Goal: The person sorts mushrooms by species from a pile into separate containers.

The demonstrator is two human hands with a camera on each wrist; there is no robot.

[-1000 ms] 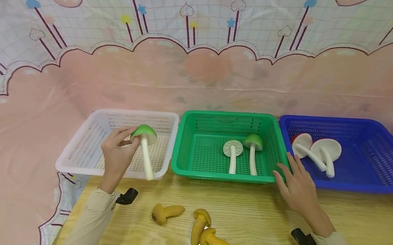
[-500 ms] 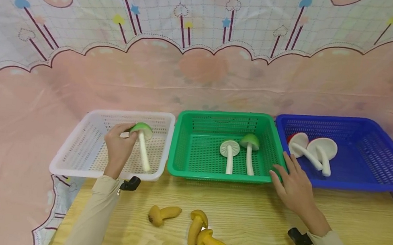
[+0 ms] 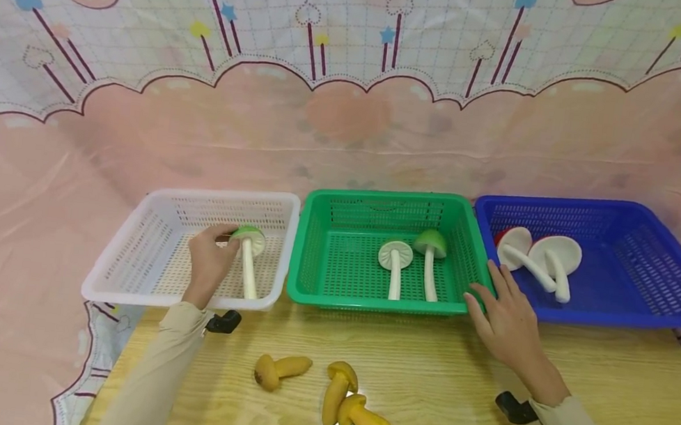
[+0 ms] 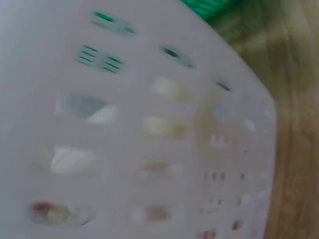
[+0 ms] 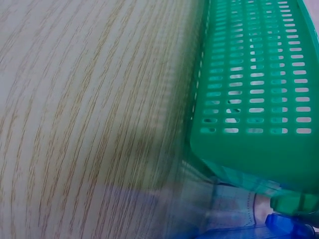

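1. While no writing or label can be read anywhere, the head view shows the left hand [image 3: 209, 258] pinching a green-capped mushroom [image 3: 246, 255] by its cap inside the white basket [image 3: 119, 270].
2. At three o'clock from it, the right hand [image 3: 508, 318] rests with fingers spread on the green basket [image 3: 368, 301] corner.
3. Only the left wrist view shows the white basket [image 4: 149, 124] wall close up, blurred; the right wrist view shows the green basket [image 5: 259, 89] side and wooden table [image 5: 75, 99].

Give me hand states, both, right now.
Left hand: closed on the green mushroom, inside the white basket.
Right hand: open, fingers resting on the green basket corner.
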